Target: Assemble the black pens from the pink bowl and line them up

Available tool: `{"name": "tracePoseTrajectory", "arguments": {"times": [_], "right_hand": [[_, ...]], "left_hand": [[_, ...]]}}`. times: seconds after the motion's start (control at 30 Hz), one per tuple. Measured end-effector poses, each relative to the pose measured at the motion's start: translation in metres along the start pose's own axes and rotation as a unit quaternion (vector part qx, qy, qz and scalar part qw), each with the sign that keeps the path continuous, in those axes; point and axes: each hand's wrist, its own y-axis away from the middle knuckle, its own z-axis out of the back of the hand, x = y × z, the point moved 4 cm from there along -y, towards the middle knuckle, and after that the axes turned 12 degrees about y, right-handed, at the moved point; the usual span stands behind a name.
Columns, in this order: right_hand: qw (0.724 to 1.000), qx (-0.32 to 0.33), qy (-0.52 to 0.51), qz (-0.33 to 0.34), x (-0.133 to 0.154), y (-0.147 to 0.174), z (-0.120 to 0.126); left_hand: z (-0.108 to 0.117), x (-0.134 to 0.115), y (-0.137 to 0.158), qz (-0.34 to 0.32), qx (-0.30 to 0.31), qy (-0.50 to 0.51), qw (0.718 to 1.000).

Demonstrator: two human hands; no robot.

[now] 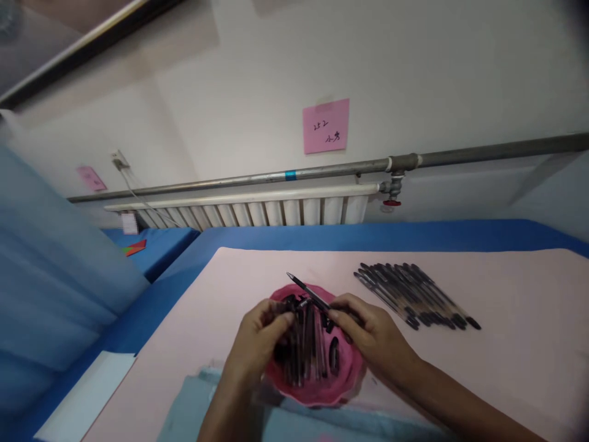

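My right hand [372,328] is closed around the rear of a black-and-clear pen [307,290], whose bare tip points up and to the left. Over the left side of a pink scalloped bowl [340,393], my left hand [260,331] pinches something small and dark, too blurred to name. Inside the bowl lie several pen barrels [313,353] and black pen caps [334,356]. To the right of my right hand, several capped black pens [409,294] lie side by side in a slanted row.
Pink paper [506,368] covers the blue table [368,236]. Light-blue cloth [193,399] lies at the near edge, and a white sheet [87,396] at the left. Behind the table are a radiator [271,212], a pipe with a red valve [392,202] and a blue curtain [50,276].
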Motion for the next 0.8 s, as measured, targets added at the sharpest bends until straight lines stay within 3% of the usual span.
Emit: {"name": "tracePoseTrajectory", "arguments": {"times": [0.13, 0.3, 0.43, 0.8], "right_hand": [[0.999, 0.027, 0.008, 0.042, 0.003, 0.004, -0.003], [0.994, 0.068, 0.013, 0.088, 0.002, 0.009, -0.014], [0.994, 0.069, 0.016, 0.082, 0.001, 0.010, -0.016], [0.995, 0.083, 0.033, 0.055, 0.000, 0.012, -0.021]], "left_hand": [[0.020, -0.003, -0.010, -0.005, -0.114, 0.211, 0.971], [0.027, -0.003, -0.013, -0.013, -0.146, 0.321, 0.936], [0.025, -0.004, -0.012, -0.010, -0.141, 0.325, 0.935], [0.003, 0.014, -0.010, 0.003, -0.083, 0.208, 0.975]]}}
